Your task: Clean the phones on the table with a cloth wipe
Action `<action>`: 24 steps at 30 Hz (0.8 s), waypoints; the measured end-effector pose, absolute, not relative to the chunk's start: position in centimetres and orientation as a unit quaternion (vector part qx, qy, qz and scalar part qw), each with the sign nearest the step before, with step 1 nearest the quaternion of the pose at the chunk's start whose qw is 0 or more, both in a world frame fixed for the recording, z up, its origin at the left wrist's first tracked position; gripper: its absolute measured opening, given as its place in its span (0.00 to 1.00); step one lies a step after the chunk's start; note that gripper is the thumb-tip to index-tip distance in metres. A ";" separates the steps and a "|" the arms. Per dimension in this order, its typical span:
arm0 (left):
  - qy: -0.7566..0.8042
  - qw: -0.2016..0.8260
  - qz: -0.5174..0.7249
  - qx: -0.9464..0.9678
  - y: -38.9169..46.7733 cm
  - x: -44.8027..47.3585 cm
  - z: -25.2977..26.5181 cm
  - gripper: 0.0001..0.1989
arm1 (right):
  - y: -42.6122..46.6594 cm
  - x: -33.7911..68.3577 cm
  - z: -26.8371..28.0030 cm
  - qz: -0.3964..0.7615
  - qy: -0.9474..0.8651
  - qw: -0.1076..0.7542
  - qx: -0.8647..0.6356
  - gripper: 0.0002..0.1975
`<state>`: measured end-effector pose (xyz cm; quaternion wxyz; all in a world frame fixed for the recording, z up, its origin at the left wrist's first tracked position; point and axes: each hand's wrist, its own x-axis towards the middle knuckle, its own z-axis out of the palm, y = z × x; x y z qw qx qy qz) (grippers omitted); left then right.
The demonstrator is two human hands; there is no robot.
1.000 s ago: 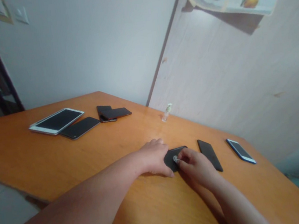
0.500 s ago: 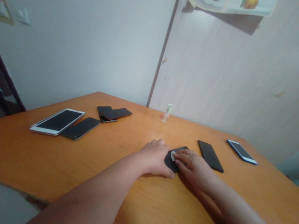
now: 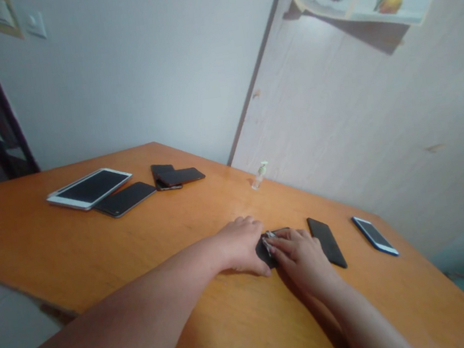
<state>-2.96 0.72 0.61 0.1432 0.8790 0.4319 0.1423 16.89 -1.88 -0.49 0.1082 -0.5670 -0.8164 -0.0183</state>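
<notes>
The white wad [image 3: 268, 239] has shifted; a second ago the right hand [image 3: 301, 253] held it raised in a pinch over the middle of the dark phone [image 3: 262, 255], and now that hand lies lower and flatter, with the wad spread wider toward the phone's far edge; the right fingers are bent and closed together on the wad, pressing it, as it seems, against the phone's upper face; the left hand [image 3: 242, 247] has stayed where it was, its thumb along the near side and its fingers toward the far side, bracing the phone's left end, though how far those fingertips reach round cannot be told; the phone lies on the bench [image 3: 244, 322], mostly covered by the two hands, near the front edge; the change reads as rubbing under way, with the phone kept steady and part of its face not yet reached; nothing else has moved: the black phone [image 3: 327, 242] lies just right of the right hand, the blue-edged phone [image 3: 374, 236] farther right, the pump bottle [image 3: 260, 176] stands by the wall, and the white tablet [image 3: 91, 189] rests well apart on the left
</notes>
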 end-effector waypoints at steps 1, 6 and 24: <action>0.431 0.144 0.144 0.879 0.7 -3.0 0.6 0.35 | -1.7 17.2 -0.4 -0.034 -0.800 0.106 -0.589 0.13; 0.431 0.141 0.137 0.880 0.8 -2.9 0.6 0.34 | -2.0 16.6 -0.6 0.035 -0.833 0.153 -0.531 0.12; 0.441 0.138 0.147 0.874 0.5 -2.9 0.7 0.31 | -0.7 17.1 -1.9 0.100 -0.802 0.206 -0.551 0.06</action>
